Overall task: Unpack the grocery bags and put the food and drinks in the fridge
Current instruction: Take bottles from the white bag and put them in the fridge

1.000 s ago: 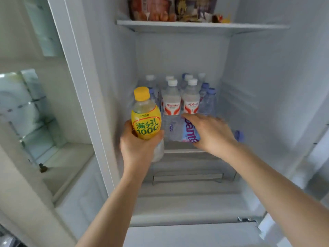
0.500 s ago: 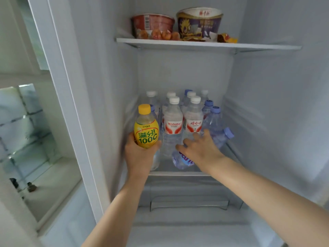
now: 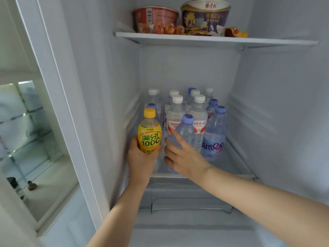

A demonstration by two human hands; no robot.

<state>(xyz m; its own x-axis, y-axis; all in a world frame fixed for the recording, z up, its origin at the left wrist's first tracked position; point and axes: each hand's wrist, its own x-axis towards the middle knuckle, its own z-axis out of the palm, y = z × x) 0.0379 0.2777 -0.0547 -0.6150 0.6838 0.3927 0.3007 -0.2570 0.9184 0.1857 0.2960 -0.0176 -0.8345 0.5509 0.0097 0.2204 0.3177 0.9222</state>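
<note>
Head camera looks into an open fridge [image 3: 267,104], where both forearms reach in toward the lower shelf [image 3: 236,168]. The right hand [image 3: 185,157] curls its fingers around a clear water bottle [image 3: 185,131] with a purple cap, held upright at the shelf's front edge, just in front of the rows of standing water bottles [image 3: 197,107]. The left hand [image 3: 140,161] grasps a yellow juice bottle [image 3: 149,134] from below, upright, at the shelf's left front corner beside the wall. Two noodle bowls [image 3: 204,15] and small snacks sit on the upper shelf [image 3: 213,40].
</note>
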